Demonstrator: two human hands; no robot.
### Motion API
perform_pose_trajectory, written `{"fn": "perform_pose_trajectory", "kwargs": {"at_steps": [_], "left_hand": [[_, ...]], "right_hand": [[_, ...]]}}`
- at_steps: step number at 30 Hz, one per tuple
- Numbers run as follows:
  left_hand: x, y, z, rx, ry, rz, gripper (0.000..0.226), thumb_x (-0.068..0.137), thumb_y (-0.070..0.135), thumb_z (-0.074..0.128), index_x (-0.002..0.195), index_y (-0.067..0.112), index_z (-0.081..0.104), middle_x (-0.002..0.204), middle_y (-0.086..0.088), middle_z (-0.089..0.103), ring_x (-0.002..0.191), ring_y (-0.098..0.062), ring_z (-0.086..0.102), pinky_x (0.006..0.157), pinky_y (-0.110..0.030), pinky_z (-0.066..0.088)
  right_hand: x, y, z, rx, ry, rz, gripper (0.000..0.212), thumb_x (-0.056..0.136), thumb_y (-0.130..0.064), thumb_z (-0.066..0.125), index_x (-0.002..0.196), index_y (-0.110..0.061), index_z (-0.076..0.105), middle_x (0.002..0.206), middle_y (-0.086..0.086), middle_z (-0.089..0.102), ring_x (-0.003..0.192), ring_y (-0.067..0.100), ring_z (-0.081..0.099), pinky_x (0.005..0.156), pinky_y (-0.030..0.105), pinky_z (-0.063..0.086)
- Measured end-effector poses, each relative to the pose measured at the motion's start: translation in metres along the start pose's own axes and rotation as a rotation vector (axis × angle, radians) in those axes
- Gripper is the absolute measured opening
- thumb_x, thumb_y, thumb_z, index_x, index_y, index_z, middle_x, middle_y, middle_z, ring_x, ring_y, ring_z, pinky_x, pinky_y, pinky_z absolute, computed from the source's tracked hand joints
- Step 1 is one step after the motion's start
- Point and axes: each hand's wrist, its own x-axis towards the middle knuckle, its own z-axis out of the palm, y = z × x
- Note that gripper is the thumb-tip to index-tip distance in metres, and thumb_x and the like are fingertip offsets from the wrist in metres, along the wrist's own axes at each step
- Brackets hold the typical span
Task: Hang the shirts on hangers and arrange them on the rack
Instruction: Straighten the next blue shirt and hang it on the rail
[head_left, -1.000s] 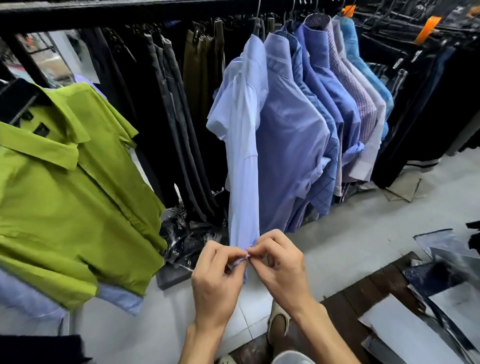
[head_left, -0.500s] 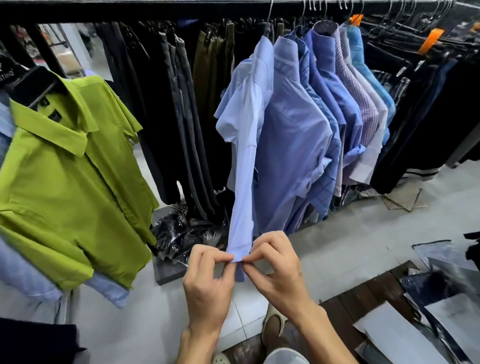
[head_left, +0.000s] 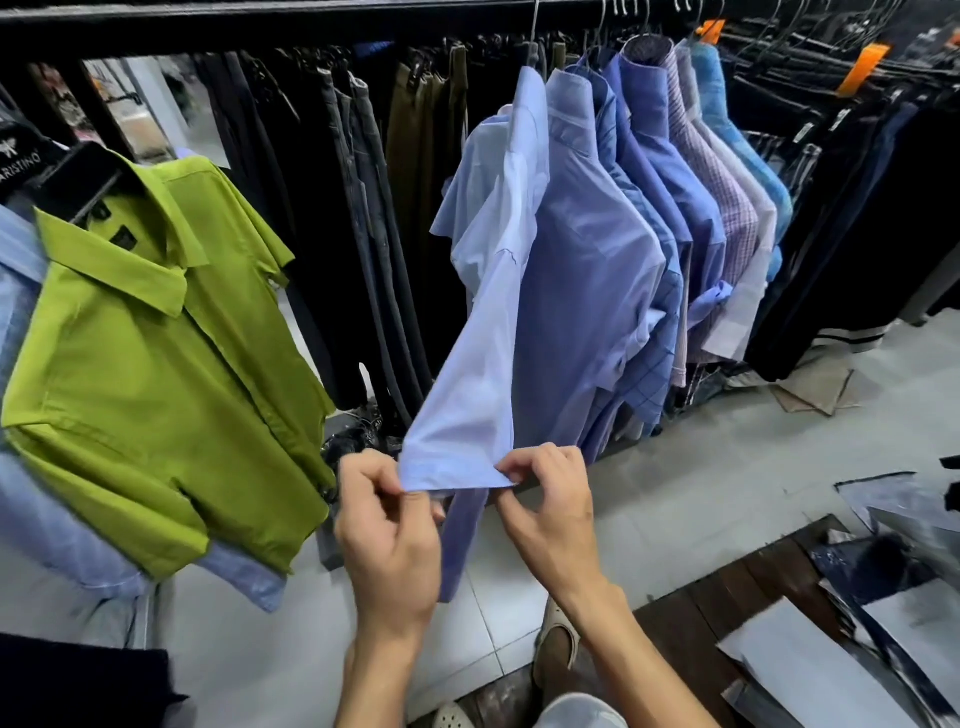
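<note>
Nearest: left hand (head_left: 387, 540), fingers (head_left: 376, 483) curled, pinching the left corner of a sleeve cuff (head_left: 449, 475). Right hand (head_left: 545, 512), fingers (head_left: 524, 467) likewise curled, pinching the cuff's right corner. Cuff drawn taut and flat between the two pinches, presumably to smooth the sleeve or set its cuff straight before letting it hang.

Below: toe of a shoe (head_left: 558, 642) on pale tiled floor (head_left: 675, 467); dark wooden boards (head_left: 727, 587) and flat plastic-wrapped packs (head_left: 810, 670) at lower right, probably packaging and stock awaiting hanging.

Middle: pale blue long-sleeved shirt (head_left: 511, 223), already on a wire hanger (head_left: 535, 26), sleeve lifted forward and outward toward the hands. Hangs at the left end of a row of blue, check and white shirts (head_left: 691, 208), close-packed, collars facing one way; likely the sorted group. Shirt itself judged hung; only the sleeve finish left.

Left: lime-green short-sleeved shirt (head_left: 156, 353) on a dark hanger, tilted, over a light blue garment (head_left: 52, 519); well apart from the blue row.

Farthest: dark rack rail (head_left: 260, 13) across the top, carrying dark trousers (head_left: 363, 208) behind and between the shirts; further dark garments with orange tags (head_left: 862, 67) at far right.
</note>
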Motion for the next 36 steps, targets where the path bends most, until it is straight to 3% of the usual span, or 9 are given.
{"fn": "perform_pose_trajectory", "kwargs": {"at_steps": [5, 8, 11, 15, 19, 23, 27, 31, 36], "left_hand": [[0.024, -0.004, 0.002, -0.236, 0.054, -0.290, 0.035, 0.104, -0.006, 0.037, 0.089, 0.026, 0.034, 0.074, 0.001, 0.049, 0.044, -0.012, 0.050, 0.046, -0.020, 0.044], [0.029, -0.013, -0.002, -0.122, 0.000, -0.371, 0.035, 0.103, -0.003, 0.034, 0.093, 0.030, 0.039, 0.078, -0.004, 0.057, 0.051, -0.019, 0.061, 0.051, -0.021, 0.047], [0.034, -0.026, -0.013, 0.148, -0.076, -0.317, 0.039, 0.098, 0.000, 0.042, 0.091, 0.037, 0.052, 0.074, 0.015, 0.061, 0.064, -0.010, 0.056, 0.062, -0.028, 0.045], [0.046, -0.035, -0.027, 0.184, -0.107, -0.329, 0.050, 0.091, -0.007, 0.050, 0.084, 0.036, 0.075, 0.059, -0.009, 0.057, 0.050, -0.014, 0.053, 0.059, -0.027, 0.046], [0.043, -0.033, -0.021, 0.194, -0.359, -0.224, 0.037, 0.089, 0.003, 0.064, 0.089, 0.036, 0.080, 0.062, 0.012, 0.062, 0.057, -0.003, 0.053, 0.056, -0.014, 0.040], [0.038, -0.033, 0.002, 0.112, -0.414, -0.184, 0.022, 0.083, 0.042, 0.064, 0.100, 0.043, 0.079, 0.086, 0.010, 0.048, 0.077, -0.010, 0.054, 0.071, -0.015, 0.041], [0.042, -0.026, 0.033, 0.055, -0.474, -0.190, 0.025, 0.086, 0.045, 0.059, 0.097, 0.040, 0.080, 0.116, 0.012, 0.054, 0.113, -0.014, 0.060, 0.095, -0.018, 0.046], [0.067, -0.020, 0.073, 0.020, -0.434, -0.158, 0.024, 0.088, 0.037, 0.062, 0.109, 0.034, 0.073, 0.120, 0.011, 0.063, 0.118, -0.016, 0.062, 0.098, -0.031, 0.051], [0.111, -0.012, 0.124, -0.038, -0.406, -0.176, 0.026, 0.094, 0.020, 0.059, 0.115, 0.032, 0.070, 0.116, 0.009, 0.071, 0.109, -0.007, 0.066, 0.096, -0.025, 0.050]], "right_hand": [[0.012, -0.005, -0.004, 0.143, -0.011, 0.213, 0.017, 0.089, -0.015, 0.070, 0.077, -0.020, 0.058, 0.078, -0.006, 0.057, 0.078, 0.010, 0.054, 0.071, 0.022, 0.043], [0.022, -0.014, -0.008, 0.536, -0.098, 0.451, 0.021, 0.099, -0.018, 0.062, 0.082, -0.009, 0.053, 0.082, 0.008, 0.059, 0.076, 0.012, 0.056, 0.073, 0.030, 0.044], [0.026, -0.013, -0.018, 0.722, -0.188, 0.464, 0.030, 0.094, -0.015, 0.067, 0.075, -0.016, 0.043, 0.072, 0.004, 0.044, 0.071, 0.019, 0.051, 0.072, 0.038, 0.042], [0.029, 0.000, -0.028, 0.467, -0.324, 0.354, 0.032, 0.084, 0.004, 0.065, 0.075, -0.022, 0.047, 0.067, 0.004, 0.051, 0.064, 0.018, 0.056, 0.066, 0.043, 0.049], [0.039, -0.001, -0.028, 0.202, -0.559, 0.196, 0.025, 0.085, -0.004, 0.068, 0.096, -0.026, 0.068, 0.077, -0.002, 0.059, 0.070, 0.007, 0.055, 0.071, 0.024, 0.048], [0.065, -0.024, -0.024, 0.446, -0.416, 0.260, 0.026, 0.094, -0.005, 0.065, 0.111, -0.024, 0.071, 0.093, -0.006, 0.069, 0.089, 0.020, 0.067, 0.085, 0.029, 0.054], [0.108, -0.036, -0.024, 0.471, -0.129, 0.227, 0.024, 0.096, -0.002, 0.061, 0.108, -0.021, 0.069, 0.096, -0.008, 0.070, 0.092, 0.010, 0.067, 0.086, 0.021, 0.050], [0.152, -0.037, -0.030, 0.364, 0.214, 0.179, 0.018, 0.092, -0.012, 0.070, 0.104, -0.023, 0.063, 0.103, -0.007, 0.065, 0.094, 0.008, 0.065, 0.084, 0.018, 0.049], [0.214, -0.011, -0.036, 0.134, 0.059, 0.183, 0.060, 0.089, -0.037, 0.074, 0.143, -0.024, 0.050, 0.124, -0.013, 0.049, 0.112, 0.003, 0.057, 0.097, 0.019, 0.047]]}}
